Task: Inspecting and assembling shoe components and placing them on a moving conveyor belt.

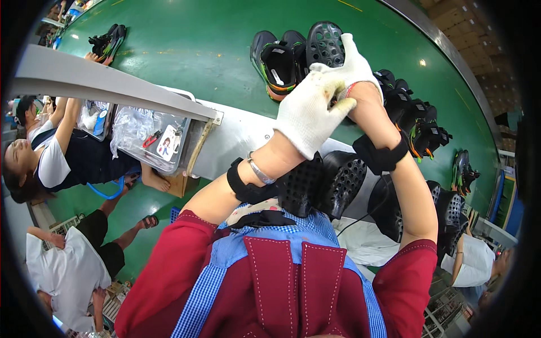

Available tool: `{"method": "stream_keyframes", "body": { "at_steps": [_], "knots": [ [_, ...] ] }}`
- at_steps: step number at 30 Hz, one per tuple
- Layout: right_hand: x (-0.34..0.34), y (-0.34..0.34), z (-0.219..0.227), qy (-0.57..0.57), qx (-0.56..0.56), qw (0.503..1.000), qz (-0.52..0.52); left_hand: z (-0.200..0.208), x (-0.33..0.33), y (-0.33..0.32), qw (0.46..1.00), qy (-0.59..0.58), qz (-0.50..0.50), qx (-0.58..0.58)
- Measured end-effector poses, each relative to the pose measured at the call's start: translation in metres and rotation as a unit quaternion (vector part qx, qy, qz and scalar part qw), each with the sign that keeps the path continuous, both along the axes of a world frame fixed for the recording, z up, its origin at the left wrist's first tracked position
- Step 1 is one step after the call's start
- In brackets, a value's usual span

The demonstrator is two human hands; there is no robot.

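Both my hands wear white knit gloves and meet over the green conveyor belt (208, 56). My left hand (313, 110) crosses to the right wrist, its thumb and fingers closed at the cuff of the right glove (363, 76). Its fingertips are partly hidden. My right hand (350, 63) has thumb and forefinger spread apart; the other fingers are out of sight. Just beyond it stands a black perforated shoe form (325, 42), partly covered by the glove; contact is unclear. To its left sits a pair of black sneakers (276, 62) with green and orange soles.
More black sneakers (414, 112) line the belt at right. Several black perforated forms (341, 180) stand before my body. A grey metal beam (112, 84) crosses at left above a clear tray (152, 138) of plastic bags. Co-workers (56, 141) sit at left; another person (473, 259) is at right.
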State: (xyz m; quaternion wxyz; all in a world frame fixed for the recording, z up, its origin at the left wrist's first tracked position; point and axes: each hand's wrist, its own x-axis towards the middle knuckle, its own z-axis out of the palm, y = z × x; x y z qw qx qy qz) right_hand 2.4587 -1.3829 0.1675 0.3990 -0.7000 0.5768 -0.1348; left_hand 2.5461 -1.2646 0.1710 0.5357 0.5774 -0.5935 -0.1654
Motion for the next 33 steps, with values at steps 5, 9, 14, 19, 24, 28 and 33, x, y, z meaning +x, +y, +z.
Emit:
{"method": "stream_keyframes", "body": {
  "at_steps": [5,9,14,19,24,28,33],
  "knots": [
    [0.009,0.011,0.016,0.175,-0.131,0.973,0.069,-0.011,0.008,-0.006,0.996,0.055,0.010,0.072],
    [0.011,0.007,0.008,0.193,-0.195,0.957,0.095,0.006,0.025,-0.013,0.965,0.097,-0.072,0.232],
    [0.005,-0.017,-0.009,0.085,-0.249,0.952,0.159,0.009,0.001,-0.009,0.967,0.080,-0.177,0.164],
    [0.004,-0.004,0.004,-0.037,-0.168,0.971,0.165,-0.028,0.040,-0.022,0.969,0.171,0.034,0.177],
    [0.021,0.034,0.005,-0.086,-0.044,0.969,0.226,-0.057,0.081,-0.018,0.694,0.670,-0.163,0.207],
    [0.038,0.041,0.022,-0.045,0.139,0.950,0.275,-0.078,0.091,-0.012,0.672,0.713,-0.136,0.146],
    [0.057,0.049,0.035,0.203,0.188,0.914,0.296,-0.109,0.102,-0.005,0.742,0.663,-0.011,0.102]
  ]
}}
